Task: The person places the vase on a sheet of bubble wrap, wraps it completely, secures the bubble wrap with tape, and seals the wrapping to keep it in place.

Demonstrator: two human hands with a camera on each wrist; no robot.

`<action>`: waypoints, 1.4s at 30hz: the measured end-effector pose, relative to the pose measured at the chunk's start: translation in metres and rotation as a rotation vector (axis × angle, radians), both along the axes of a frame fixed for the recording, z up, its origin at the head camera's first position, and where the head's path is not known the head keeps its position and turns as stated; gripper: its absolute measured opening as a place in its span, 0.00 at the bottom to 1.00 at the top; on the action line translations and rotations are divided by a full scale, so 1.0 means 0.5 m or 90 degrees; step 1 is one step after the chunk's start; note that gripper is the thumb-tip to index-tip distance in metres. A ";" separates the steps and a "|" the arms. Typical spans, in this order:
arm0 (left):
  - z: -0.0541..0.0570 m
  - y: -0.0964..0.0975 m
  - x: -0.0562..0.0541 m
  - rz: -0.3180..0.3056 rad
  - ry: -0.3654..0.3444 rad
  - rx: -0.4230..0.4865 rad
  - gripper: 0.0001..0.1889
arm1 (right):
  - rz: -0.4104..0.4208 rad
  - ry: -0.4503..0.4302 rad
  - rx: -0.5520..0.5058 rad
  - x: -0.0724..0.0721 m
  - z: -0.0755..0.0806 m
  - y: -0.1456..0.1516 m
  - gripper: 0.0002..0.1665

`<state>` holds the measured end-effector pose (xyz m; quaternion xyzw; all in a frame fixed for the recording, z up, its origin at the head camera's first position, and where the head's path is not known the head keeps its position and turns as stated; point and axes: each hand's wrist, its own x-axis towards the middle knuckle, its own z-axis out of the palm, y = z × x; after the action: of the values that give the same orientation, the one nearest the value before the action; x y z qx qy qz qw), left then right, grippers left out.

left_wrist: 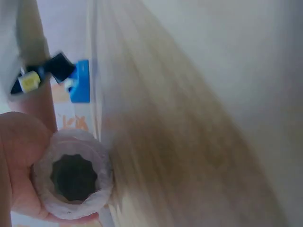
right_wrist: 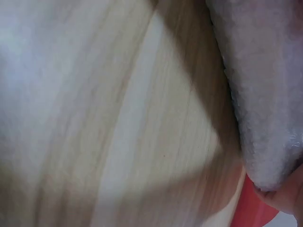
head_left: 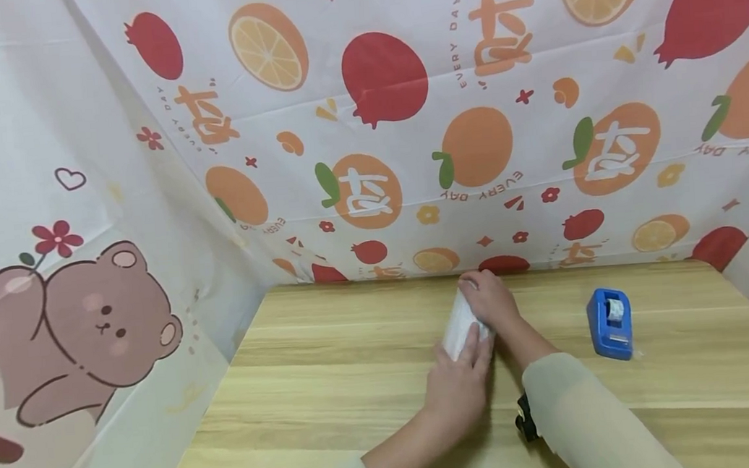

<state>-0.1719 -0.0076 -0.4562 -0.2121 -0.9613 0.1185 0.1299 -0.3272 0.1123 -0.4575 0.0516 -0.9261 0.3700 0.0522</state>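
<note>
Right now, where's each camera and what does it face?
Head: worn on head, facing forward-down at white cylinder; left hand, right hand, forearms show.
Left wrist: worn there, facing cylinder's end; left hand, right forearm show.
Right wrist: worn there, facing table and cylinder's side; right hand's fingers show.
Head and left wrist share the blue tape dispenser.
</note>
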 end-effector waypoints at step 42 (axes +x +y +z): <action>-0.023 -0.041 -0.135 -0.044 -0.384 0.720 0.59 | -0.010 0.037 0.010 -0.010 -0.001 -0.017 0.32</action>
<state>-0.2394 -0.0282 -0.4675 -0.1657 -0.8620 -0.4763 -0.0507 -0.3323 0.1038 -0.4579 0.0554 -0.9275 0.3607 0.0817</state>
